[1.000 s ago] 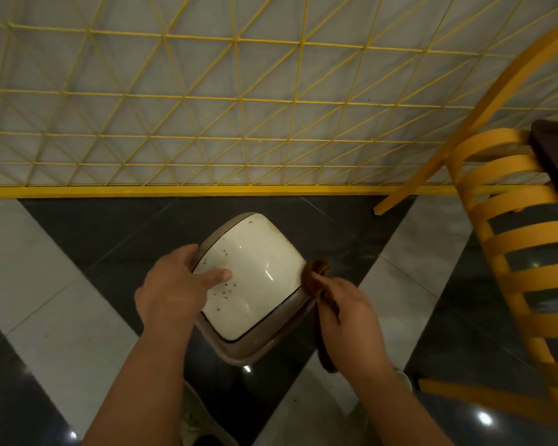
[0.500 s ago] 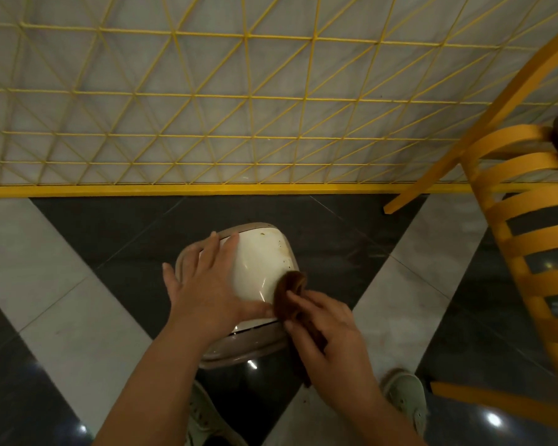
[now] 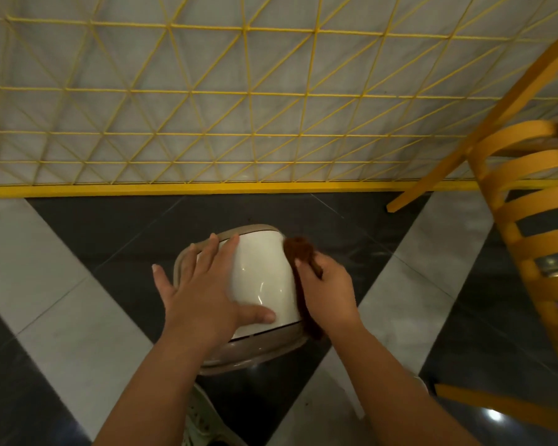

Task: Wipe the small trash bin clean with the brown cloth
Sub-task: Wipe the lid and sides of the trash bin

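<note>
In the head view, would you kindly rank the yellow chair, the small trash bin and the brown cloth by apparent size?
1. yellow chair, cut off by the frame edge
2. small trash bin
3. brown cloth, partly hidden in the right hand

Single view only: head-worn wide-angle camera, looked forward and steeply down from standing height. Both forearms entered from bottom edge; left hand (image 3: 203,294) and right hand (image 3: 327,289) sat near frame centre, close to lens, over small trash bin (image 3: 264,278). Tiled floor (image 3: 62,317) filled lower half. Yellow lattice wall (image 3: 207,107) filled upper half, bowed by lens. Yellow chair (image 3: 535,246) cut by right edge. No second view shared the scene.
</note>
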